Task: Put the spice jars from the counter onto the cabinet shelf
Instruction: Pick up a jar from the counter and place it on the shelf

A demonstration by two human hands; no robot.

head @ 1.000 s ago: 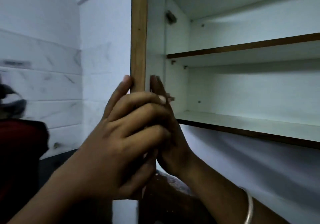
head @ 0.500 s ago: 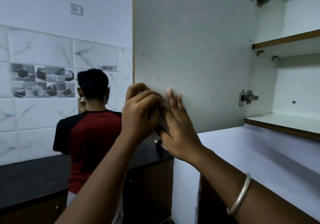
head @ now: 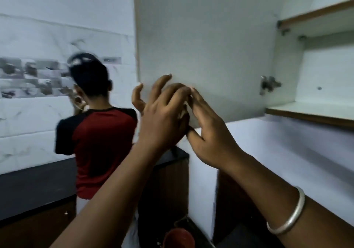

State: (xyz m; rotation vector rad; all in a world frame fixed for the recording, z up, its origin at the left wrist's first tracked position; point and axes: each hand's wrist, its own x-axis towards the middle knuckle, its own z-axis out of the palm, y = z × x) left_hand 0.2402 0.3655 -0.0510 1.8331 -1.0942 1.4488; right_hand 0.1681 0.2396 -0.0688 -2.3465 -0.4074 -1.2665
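The white cabinet door (head: 205, 43) stands swung wide open, its inner face toward me. Both my hands are at its lower left corner. My left hand (head: 161, 113) has its fingers spread and lifted off the door's edge, holding nothing. My right hand (head: 208, 131) lies flat against the inner face near the bottom edge, with a silver bangle on that wrist. The cabinet's lower shelf (head: 310, 111) and upper shelf (head: 316, 16) at the right are bare. No spice jar can be made out; a red round object (head: 179, 237) shows at the bottom.
A person in a red and black shirt (head: 99, 136) stands with their back to me at a dark counter (head: 34, 178) on the left. A marbled tile wall rises behind. A metal hinge (head: 268, 84) sits on the cabinet's side wall.
The door has swung from edge-on to wide open. My left hand, which gripped the door's edge, has let go and spread its fingers. The view has shifted slightly.
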